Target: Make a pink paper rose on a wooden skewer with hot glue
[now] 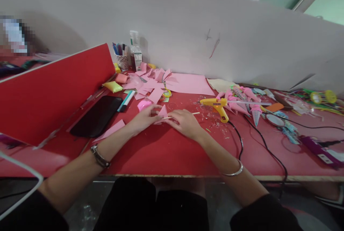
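So, it's all about how the stick lies against the paper

Both my hands meet low over the red table point(161, 155), straight in front of me, and the bit that counts sits right between them. My left hand point(146, 118) has its fingers closed on a small pink paper piece point(163, 111), one pointed corner poking up. My right hand point(186, 121) comes in from the other side, palm down, fingers curled and gripping a thin stick point(196, 113).

That stick is the thing to watch, imo. Its long axis runs mostly side to side, far end out past my right knuckles and tilted slightly away from me, near end at the base of the paper. So paper on the left, stick reaching in from the right, and the left hand is clearly the closer one to the paper's point. Can't tell if stick and paper are actually touching or just overlapping from up here, my fingers hide it.

Around that: a yellow glue gun point(216, 106) lies beyond my right hand, nozzle pointing left, so the right is the nearer hand to it. Some pink cones point(238, 105) are heaped just past it. A black phone point(96, 116) lies out to my left.
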Motion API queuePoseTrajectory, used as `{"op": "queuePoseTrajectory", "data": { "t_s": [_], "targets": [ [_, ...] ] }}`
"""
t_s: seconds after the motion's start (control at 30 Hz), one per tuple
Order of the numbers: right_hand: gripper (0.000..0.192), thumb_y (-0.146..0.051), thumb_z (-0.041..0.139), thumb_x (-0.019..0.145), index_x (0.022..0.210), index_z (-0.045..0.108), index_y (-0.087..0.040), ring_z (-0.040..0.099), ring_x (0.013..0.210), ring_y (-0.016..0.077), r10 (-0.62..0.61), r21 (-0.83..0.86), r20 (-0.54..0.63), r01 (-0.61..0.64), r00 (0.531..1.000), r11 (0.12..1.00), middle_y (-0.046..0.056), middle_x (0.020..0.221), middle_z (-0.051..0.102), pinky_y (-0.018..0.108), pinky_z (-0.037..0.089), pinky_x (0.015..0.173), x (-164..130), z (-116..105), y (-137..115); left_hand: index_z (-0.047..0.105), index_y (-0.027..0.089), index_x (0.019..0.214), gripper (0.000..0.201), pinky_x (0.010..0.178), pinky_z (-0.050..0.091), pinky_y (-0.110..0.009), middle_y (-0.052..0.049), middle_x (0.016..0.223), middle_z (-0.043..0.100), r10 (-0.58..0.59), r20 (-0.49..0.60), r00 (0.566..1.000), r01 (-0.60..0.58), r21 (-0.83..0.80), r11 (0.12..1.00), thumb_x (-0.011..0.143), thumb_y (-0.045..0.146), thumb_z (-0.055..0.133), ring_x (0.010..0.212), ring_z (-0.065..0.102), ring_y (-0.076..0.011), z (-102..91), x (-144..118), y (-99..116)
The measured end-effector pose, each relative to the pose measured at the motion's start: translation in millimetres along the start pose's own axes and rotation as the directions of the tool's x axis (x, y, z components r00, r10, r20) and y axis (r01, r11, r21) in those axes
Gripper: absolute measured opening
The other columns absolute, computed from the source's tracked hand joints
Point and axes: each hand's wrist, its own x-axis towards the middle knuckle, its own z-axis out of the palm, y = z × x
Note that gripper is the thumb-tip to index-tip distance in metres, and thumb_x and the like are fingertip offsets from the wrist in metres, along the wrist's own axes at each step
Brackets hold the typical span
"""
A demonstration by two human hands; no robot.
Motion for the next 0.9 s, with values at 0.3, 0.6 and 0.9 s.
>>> {"op": "queuePoseTrajectory", "data": {
  "t_s": [0.3,0.6,0.9],
  "targets": [
    [0.020,-0.030,0.049,0.081,0.073,0.062,-0.017,0.052,0.062,0.0090,0.108,0.246,-0.062,-0.090,0.992,0.965,-0.001,0.070,0.063,0.025,0.028,0.067,-1.4,0.5,-0.3,0.054,0.016,0.068,0.012,0.057,0.046,-0.022,0.001,0.067,0.057,0.036,0.154,0.987,-0.052,0.100,0.994,0.068,0.029,0.055,0.062,0.056,-0.0101,2.8,-4.4,4.7],
    [0.030,-0.036,0.039,0.086,0.077,0.062,-0.019,0.052,0.070,0.0115,0.068,0.091,-0.171,-0.053,0.983,0.994,0.000,0.072,0.062,0.028,0.021,0.077,-5.4,-5.0,1.8,0.049,0.017,0.057,0.031,0.045,0.028,-0.021,0.005,0.048,0.037,0.131,0.178,0.975,-0.197,0.439,0.877,0.076,0.039,0.039,0.045,0.035,-0.0086,0.6,-6.5,6.7],
    [0.023,-0.034,0.047,0.082,0.081,0.061,-0.017,0.052,0.070,0.0132,0.068,0.100,-0.093,-0.059,0.993,0.993,0.002,0.074,0.062,0.026,0.024,0.070,-4.6,-2.3,2.8,0.046,0.018,0.058,0.032,0.047,0.030,-0.021,0.005,0.048,0.038,0.168,0.254,0.952,-0.267,0.433,0.861,0.076,0.043,0.038,0.046,0.036,-0.0090,-2.9,-6.5,4.8]
  ]
}}
